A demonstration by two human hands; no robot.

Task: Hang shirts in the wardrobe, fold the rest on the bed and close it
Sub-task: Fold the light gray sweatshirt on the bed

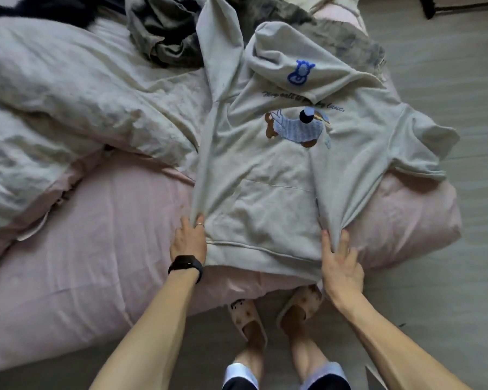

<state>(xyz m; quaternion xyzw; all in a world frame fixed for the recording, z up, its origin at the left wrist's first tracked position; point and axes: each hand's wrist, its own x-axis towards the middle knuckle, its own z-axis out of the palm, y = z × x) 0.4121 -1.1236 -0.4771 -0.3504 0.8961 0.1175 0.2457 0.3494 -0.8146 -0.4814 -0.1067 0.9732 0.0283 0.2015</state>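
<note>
Bed [102,235]: pink sheet; the person stands at its near edge, close to the near right corner.
Duvet [68,94]: white and rumpled, filling the left side of the bed, its edge just beside the hoodie.
Hoodie [265,170]: pale grey, lying front up by the right edge of the bed. The hem is at the near edge and the hood lies toward the far edge. One sleeve runs straight away along its left side, and the other spreads out over the right edge.
Heap of dark clothes [164,32]: at the far edge, partly under the hoodie's far sleeve.
Left hand [188,240]: fingers curled into the fabric at the left hem corner, gripping it.
Right hand [341,263]: pinches a gather of fabric at the right hem corner.
Step, as I judge it: folding the hoodie, early on, with no fold made yet.
Deciding relation: the hoodie's long axis runs straight away from both hands, hem nearest and hood farthest. Each hand holds its own corner, and neither is nearer. The fold would likely go forward, hem toward hood, or sides inward.
Wardrobe: not in view.
</note>
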